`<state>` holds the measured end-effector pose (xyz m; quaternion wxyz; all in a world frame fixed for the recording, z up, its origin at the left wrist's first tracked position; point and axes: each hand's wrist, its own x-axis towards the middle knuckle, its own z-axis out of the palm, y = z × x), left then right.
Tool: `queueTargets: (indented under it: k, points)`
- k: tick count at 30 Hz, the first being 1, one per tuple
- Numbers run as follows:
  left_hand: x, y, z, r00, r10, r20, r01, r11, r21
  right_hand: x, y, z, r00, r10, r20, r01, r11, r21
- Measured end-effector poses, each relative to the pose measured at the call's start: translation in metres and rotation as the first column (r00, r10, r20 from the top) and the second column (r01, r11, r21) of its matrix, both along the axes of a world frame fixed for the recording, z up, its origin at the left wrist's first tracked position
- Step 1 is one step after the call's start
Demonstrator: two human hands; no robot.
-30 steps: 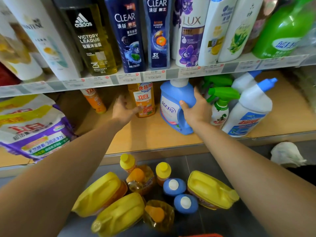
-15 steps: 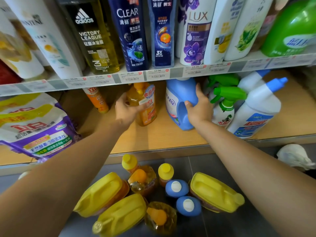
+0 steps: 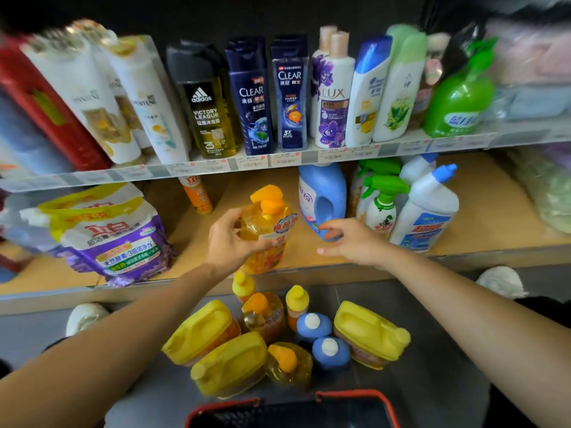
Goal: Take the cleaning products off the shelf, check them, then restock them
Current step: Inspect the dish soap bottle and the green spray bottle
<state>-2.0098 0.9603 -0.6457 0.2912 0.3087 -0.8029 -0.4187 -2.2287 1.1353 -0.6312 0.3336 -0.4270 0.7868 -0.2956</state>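
My left hand [image 3: 230, 240] grips a yellow dish-soap bottle [image 3: 268, 225] with an orange pump top, held near the front of the lower wooden shelf [image 3: 482, 230]. A blue detergent jug [image 3: 323, 196] stands upright on that shelf. My right hand [image 3: 349, 239] is off the jug, fingers spread and relaxed just in front of its base, holding nothing. On the grey floor below stand several yellow jugs [image 3: 228, 362], soap bottles [image 3: 264, 313] and two blue jugs [image 3: 313, 325].
Green spray bottles [image 3: 381, 199] and white toilet-cleaner bottles [image 3: 428, 208] stand right of the blue jug. A purple detergent bag [image 3: 105, 239] lies at left, an orange bottle [image 3: 197, 196] behind. Shampoo bottles [image 3: 256, 100] fill the upper shelf. A red-rimmed basket [image 3: 349, 400] sits at the bottom.
My left hand pulled the yellow soap bottle forward to the shelf front. My right hand let go of the blue jug and drew back. The camera tilted up.
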Motion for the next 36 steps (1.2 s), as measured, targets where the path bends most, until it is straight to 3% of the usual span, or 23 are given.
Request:
queueTargets:
  k: [6,11,14,17,21,24,29,36]
  points:
    - [0.025,0.052,0.081,0.969,-0.218,-0.118,0.234,0.962,0.144,0.054,0.022,0.049,0.985,0.148,0.089,-0.118,0.953,-0.28]
    - [0.046,0.099,0.097,0.936,-0.274,-0.219,0.33,0.9,0.283,0.088,0.048,0.059,0.972,0.142,0.189,-0.02,0.845,-0.534]
    - [0.061,0.108,0.096,0.941,-0.249,-0.228,0.314,0.894,0.318,0.094,0.064,0.046,0.977,0.134,0.164,-0.026,0.842,-0.539]
    - [0.08,0.106,0.092,0.946,-0.201,-0.255,0.277,0.91,0.31,0.093,0.073,0.036,0.988,0.148,-0.038,-0.15,0.888,-0.435]
    - [0.09,0.11,0.078,0.949,-0.31,-0.054,0.315,0.933,0.173,0.085,0.075,0.031,0.885,0.251,-0.391,-0.36,0.902,-0.237]
    - [0.089,0.11,0.066,0.931,-0.354,0.093,0.356,0.935,-0.004,0.082,0.072,0.024,0.816,0.301,-0.494,-0.429,0.888,-0.168]
    - [0.085,0.108,0.061,0.922,-0.364,0.134,0.388,0.861,-0.33,0.077,0.064,0.021,0.85,0.307,-0.428,-0.418,0.887,-0.196]
    - [0.08,0.101,0.064,0.862,-0.502,0.074,0.482,0.765,-0.428,0.062,0.064,0.019,0.939,0.286,-0.188,-0.328,0.909,-0.256]
